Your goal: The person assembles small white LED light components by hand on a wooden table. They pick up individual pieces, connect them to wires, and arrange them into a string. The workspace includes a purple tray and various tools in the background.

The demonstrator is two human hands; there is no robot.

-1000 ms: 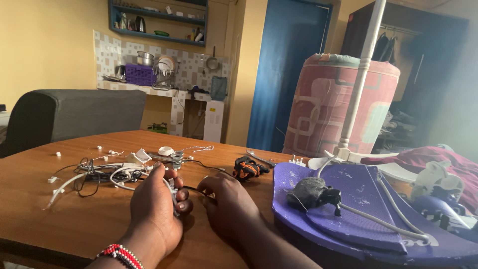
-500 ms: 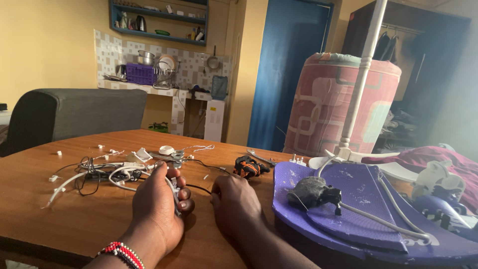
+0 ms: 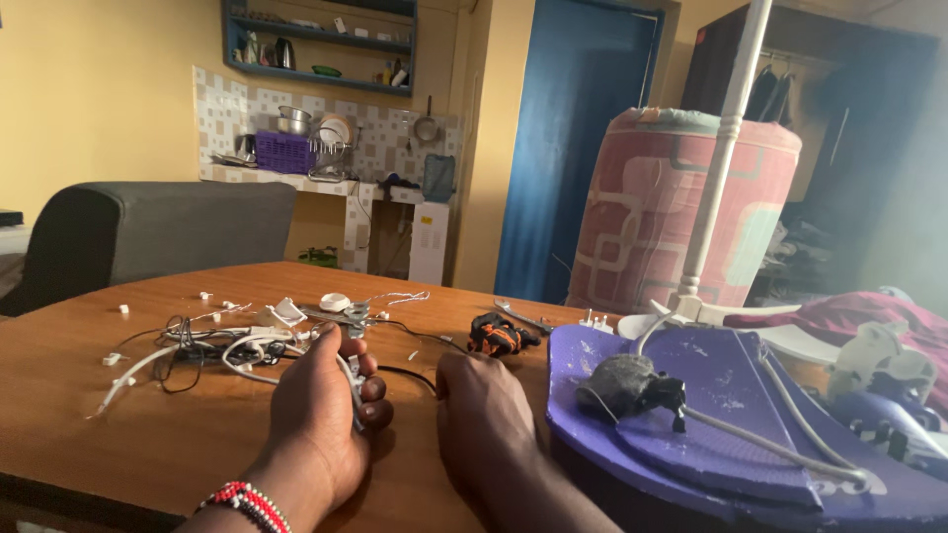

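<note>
My left hand [image 3: 321, 410] rests on the wooden table [image 3: 118, 434], its fingers curled around a thin white cable [image 3: 352, 390]; a beaded bracelet [image 3: 245, 503] circles that wrist. My right hand [image 3: 486, 422] lies beside it, fingers closed on a black wire [image 3: 405, 373] that runs between the two hands. Just beyond the left hand lies a tangle of white and black cables [image 3: 207, 345]. A black-and-orange tool [image 3: 497, 334] sits past the right hand.
A purple fan base [image 3: 731, 434] with a dusty motor [image 3: 632, 385] and a white pole [image 3: 716, 168] fills the right. Small white plastic bits [image 3: 117, 357] dot the table. A grey sofa [image 3: 148, 232] and a kitchen counter stand behind.
My two hands have drawn slightly apart, and the black wire now shows between them. The view has barely shifted.
</note>
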